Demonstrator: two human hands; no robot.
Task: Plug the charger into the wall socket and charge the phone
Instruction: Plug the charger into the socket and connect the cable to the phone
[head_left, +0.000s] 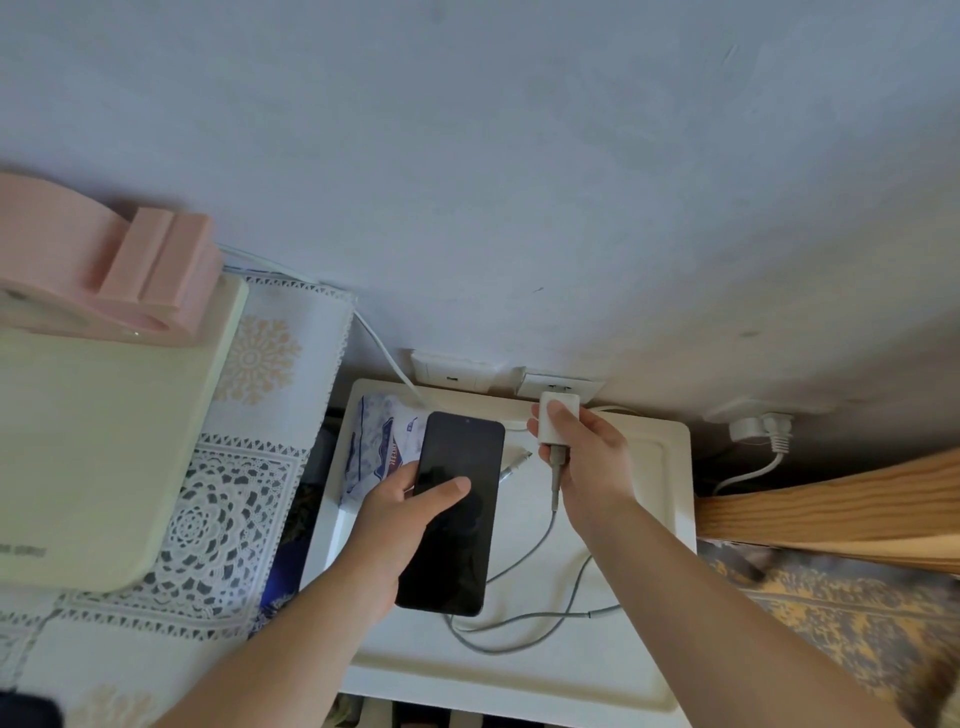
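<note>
Gripping the white charger between thumb and fingers, the right hand holds it right up at the wall socket; whether the prongs are seated, I cannot tell. Over on the other side, the left hand is wrapped around the black phone, thumb across its dark screen, above the white tray. A grey cable loops from the charger's base down to the phone's lower end, trailing across the tray

Head-worn wide view, looking steeply down, close above white table by wall
</note>
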